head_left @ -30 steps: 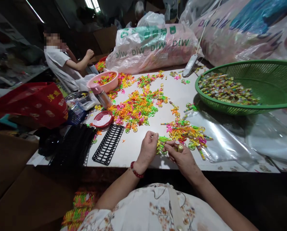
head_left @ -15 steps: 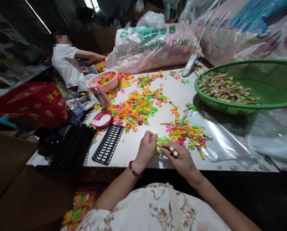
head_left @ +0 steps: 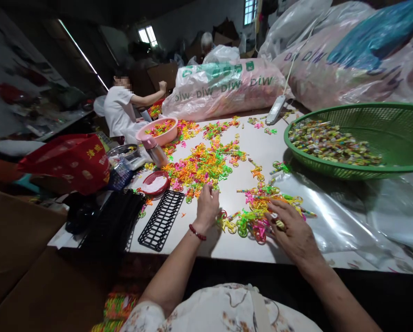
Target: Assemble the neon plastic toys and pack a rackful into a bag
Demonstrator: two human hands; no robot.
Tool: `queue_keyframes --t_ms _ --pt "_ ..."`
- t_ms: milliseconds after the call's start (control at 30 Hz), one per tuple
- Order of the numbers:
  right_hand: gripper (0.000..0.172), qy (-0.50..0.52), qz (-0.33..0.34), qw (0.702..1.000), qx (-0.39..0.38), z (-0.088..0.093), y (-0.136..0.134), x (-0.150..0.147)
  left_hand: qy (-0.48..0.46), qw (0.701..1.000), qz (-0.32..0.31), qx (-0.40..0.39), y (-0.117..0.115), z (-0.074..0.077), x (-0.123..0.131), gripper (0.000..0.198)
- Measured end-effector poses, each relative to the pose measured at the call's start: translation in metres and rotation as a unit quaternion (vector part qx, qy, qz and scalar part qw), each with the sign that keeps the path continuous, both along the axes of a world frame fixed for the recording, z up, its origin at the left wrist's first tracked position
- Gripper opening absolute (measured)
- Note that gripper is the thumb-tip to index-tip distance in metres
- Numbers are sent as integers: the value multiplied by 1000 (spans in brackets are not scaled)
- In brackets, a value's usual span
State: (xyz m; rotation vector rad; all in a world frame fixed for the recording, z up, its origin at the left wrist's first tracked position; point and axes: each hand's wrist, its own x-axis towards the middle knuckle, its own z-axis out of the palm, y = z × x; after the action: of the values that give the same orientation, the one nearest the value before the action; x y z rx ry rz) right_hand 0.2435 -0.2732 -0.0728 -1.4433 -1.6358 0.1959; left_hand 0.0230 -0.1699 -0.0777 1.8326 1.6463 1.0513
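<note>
My left hand [head_left: 207, 208], wearing a red bead bracelet, reaches to the near edge of the large pile of bright plastic toy pieces [head_left: 201, 166]. Its fingertips are drawn together there; what they pinch is hidden. Over the smaller pile on the right, my right hand [head_left: 294, 230] is partly curled, palm down. A small pale-yellow tube [head_left: 280, 224] shows between its fingers and palm. Beneath it, the smaller pile holds pink, green, yellow and orange toy pieces [head_left: 242, 226], some joined to slim patterned tubes.
A green basket [head_left: 334, 171] of small wrapped tubes stands right, beside clear plastic bags [head_left: 317, 212]. Left are a black plastic grid [head_left: 161, 220], red basket [head_left: 164, 182], bottle [head_left: 156, 152] and pink basin [head_left: 171, 133]. A co-worker [head_left: 119, 110] sits beyond; large sacks [head_left: 223, 92] line the back.
My hands, close together over a toy piece before, are now apart. The left has gone to the large pile, the right to the smaller pile. The view has tilted up and left.
</note>
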Motion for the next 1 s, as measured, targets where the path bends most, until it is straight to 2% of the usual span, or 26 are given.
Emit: queue_keyframes --t_ms 67,133,200,267,400,500,600,733,867,1000 --pt "30 -5 -15 1000 15 0 1 6 77 995 21 58 27 -2 -8 18" --pt "28 11 5 1000 4 -1 -1 2 100 992 16 75 50 -7 -14 19" --pt "27 33 36 999 -23 -1 -5 -8 75 995 14 68 67 -13 -16 11" --pt "28 61 60 994 -73 -2 -11 -21 34 997 22 61 75 -18 -19 17" --pt "30 126 51 970 -200 2 -20 -36 -35 996 62 60 72 -21 -28 18" --pt "32 157 40 955 -248 5 -17 -41 -100 991 85 40 62 -19 -35 20" --pt "35 181 72 947 -254 5 -7 -47 -169 983 72 9 51 -16 -38 24" --pt "39 206 109 941 -246 4 4 -59 -336 941 2 -30 40 -14 -37 25" --pt "32 181 118 944 -250 5 7 -65 -355 935 -14 -5 40 -13 -40 21" --pt "36 179 125 943 -253 4 4 -64 -431 902 -6 -4 44 -10 -42 21"
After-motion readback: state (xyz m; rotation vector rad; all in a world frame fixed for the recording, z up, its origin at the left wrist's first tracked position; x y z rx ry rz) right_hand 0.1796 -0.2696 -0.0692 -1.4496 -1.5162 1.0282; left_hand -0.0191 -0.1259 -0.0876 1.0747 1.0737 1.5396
